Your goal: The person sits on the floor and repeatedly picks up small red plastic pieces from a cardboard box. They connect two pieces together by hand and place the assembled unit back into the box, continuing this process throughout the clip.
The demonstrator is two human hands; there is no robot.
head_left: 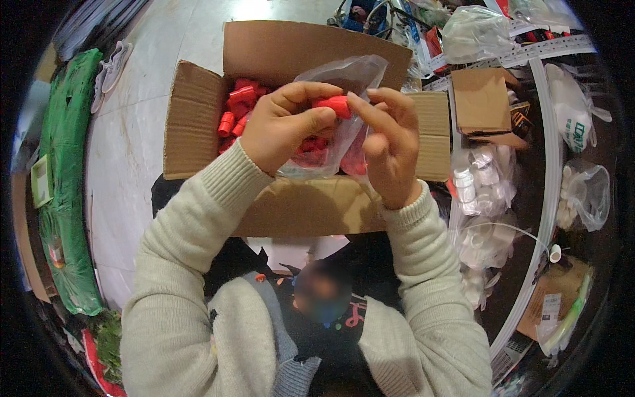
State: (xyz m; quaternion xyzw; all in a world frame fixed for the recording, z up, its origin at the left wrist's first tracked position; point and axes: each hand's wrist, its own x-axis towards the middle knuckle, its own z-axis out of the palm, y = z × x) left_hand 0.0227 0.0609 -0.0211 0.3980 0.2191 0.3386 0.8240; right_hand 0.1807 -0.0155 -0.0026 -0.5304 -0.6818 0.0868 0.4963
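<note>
Above an opened cardboard box (311,205), my left hand (281,126) pinches a short red plastic pipe fitting (335,106) between thumb and fingers. My right hand (395,142) is on the other side of it, the index fingertip at the fitting's right end and the thumb held apart. Whether that fingertip presses on the piece is hard to make out. More red fittings (243,96) lie loose in the box's left part. A clear plastic bag (364,69) stands in the box behind my hands, with red pieces showing through it; my hands hide part of it.
A long green wrapped bundle (69,178) lies at the left beside a pair of light shoes (112,73). To the right are bags of white fittings (483,178), a small open carton (483,102) and white strips (546,198). Clear bags (473,33) lie at the far right.
</note>
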